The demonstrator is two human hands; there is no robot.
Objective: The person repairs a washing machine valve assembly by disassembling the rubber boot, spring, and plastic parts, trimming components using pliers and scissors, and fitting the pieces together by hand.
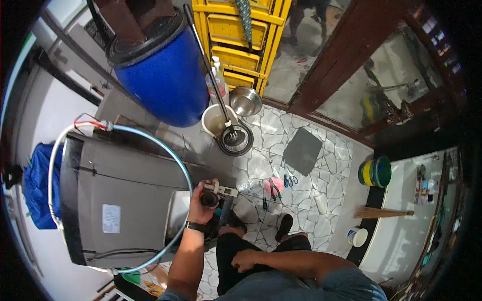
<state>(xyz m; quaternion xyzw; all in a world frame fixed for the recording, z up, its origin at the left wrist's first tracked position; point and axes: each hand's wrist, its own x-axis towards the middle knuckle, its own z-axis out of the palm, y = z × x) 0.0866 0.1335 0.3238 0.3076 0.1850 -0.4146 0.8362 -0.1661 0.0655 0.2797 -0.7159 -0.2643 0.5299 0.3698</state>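
Note:
My left hand (201,206) is closed around a dark, round-ended part (209,199) with a pale curved piece (211,187) at its upper end. It is held over the end of a grey washing machine (135,193), which has a white label on its panel. Just under the hand is an opening with a white inside (177,210). A light blue hose (173,156) loops across the machine and passes close to my left wrist. My right hand (244,261) rests on my thigh, fingers curled in, with nothing visible in it.
Pliers (273,189), a pink bundle (277,183), scissors (291,179) and a screwdriver (264,203) lie on the tiled floor. Beyond stand a blue barrel (160,80), a bucket (211,118) with a mop (235,138), a steel bowl (246,101) and a yellow ladder (238,30).

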